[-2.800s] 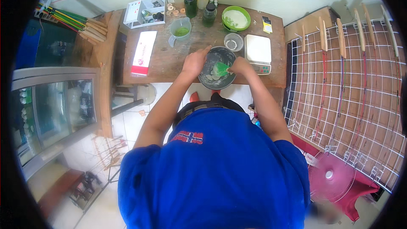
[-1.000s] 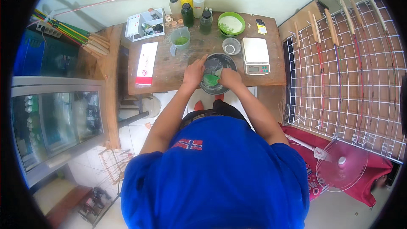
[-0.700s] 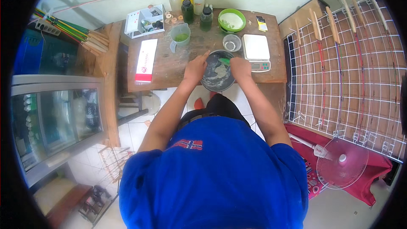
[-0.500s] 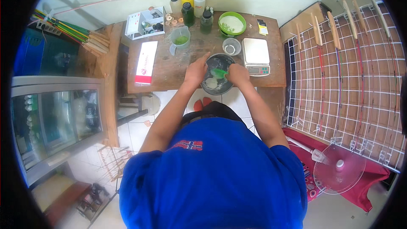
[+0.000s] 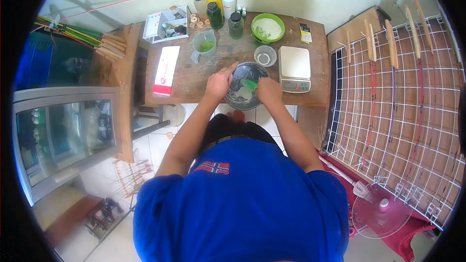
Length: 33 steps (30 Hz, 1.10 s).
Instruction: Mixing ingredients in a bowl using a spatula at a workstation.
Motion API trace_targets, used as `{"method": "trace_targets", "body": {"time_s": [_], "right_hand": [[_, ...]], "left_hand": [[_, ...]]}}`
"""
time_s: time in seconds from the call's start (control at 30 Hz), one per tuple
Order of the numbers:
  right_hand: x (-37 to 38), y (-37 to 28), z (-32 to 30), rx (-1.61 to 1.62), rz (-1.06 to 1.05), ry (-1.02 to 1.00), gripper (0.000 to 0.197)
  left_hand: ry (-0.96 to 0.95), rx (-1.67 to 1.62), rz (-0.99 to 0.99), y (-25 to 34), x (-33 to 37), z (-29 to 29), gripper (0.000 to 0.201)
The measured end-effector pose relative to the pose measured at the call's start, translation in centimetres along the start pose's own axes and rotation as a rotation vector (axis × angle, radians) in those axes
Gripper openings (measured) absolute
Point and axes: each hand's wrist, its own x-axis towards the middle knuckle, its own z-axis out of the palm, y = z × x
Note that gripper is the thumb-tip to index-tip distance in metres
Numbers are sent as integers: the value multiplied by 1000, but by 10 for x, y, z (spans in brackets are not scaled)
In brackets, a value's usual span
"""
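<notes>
At the table's front edge stands a dark mixing bowl (image 5: 235, 98) with a pale, doughy mixture (image 5: 244, 92) in it and white smears on its inner wall. My left hand (image 5: 220, 84) grips the bowl's left rim, one finger lying along the edge. Closed round the handle of a green spatula (image 5: 250, 84), my right hand (image 5: 268, 91) is over the bowl's right side. The spatula's blade dips into the mixture; its handle is mostly hidden by my fingers. Just behind the bowl is a small clear container (image 5: 273, 58).
A kitchen scale (image 5: 294, 63) sits right of the bowl. Behind are a green bowl (image 5: 281, 24) of pale powder, a measuring jug (image 5: 204, 43) with green contents, and several bottles (image 5: 215, 17). A white-red packet (image 5: 167, 70) and divided box (image 5: 166, 24) lie left.
My right hand has shifted slightly left and nearer to me with the spatula, stirring the mixture. My left hand keeps its grip on the rim. The whole view has tilted a little.
</notes>
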Motion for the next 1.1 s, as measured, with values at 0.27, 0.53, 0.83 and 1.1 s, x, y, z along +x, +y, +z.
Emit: {"method": "trace_targets", "body": {"time_s": [0.27, 0.53, 0.83, 1.1], "right_hand": [[6, 19, -6, -98, -128, 12, 18], [5, 6, -14, 175, 9, -234, 19], [4, -4, -14, 196, 93, -299, 28], [11, -19, -6, 18, -37, -294, 23]], "left_hand": [[31, 23, 13, 4, -1, 1, 52], [49, 22, 6, -1, -5, 3, 54], [107, -49, 1, -9, -12, 6, 52], [86, -12, -1, -12, -11, 5, 50]]}}
